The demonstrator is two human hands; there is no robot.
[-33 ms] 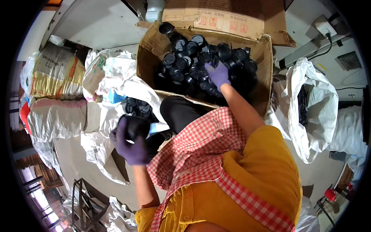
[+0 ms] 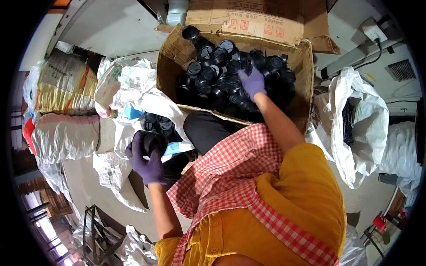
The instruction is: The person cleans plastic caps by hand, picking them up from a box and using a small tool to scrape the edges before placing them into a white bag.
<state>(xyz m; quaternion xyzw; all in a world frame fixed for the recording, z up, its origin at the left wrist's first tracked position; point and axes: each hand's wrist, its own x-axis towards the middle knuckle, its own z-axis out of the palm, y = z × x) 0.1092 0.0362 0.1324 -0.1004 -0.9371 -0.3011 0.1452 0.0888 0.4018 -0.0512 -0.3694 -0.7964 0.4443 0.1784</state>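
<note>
A cardboard box [image 2: 168, 66] in front of me holds a heap of round black plastic lids [image 2: 202, 82]. My right hand [image 2: 253, 84], in a purple glove, reaches into the heap. Its thumb and fingers close around a black lid there, with the fingertips partly hidden. At the left my left hand [image 2: 148, 162], gloved alike, is wrapped round a black lid [image 2: 155, 142]. It holds this lid over the mouth of a white woven sack [image 2: 166, 102], where more black lids [image 2: 159, 123] lie.
An open white sack [image 2: 368, 119] with dark pieces inside stands to the right. Stuffed sacks [image 2: 66, 135] are stacked at the far left. A metal frame [image 2: 100, 235] is at the lower left. My dark-clad knee [image 2: 206, 131] is against the box's near side.
My left hand and its lid have shifted slightly and turned, the lid moving a little left. My right hand has moved a touch to the right within the heap.
</note>
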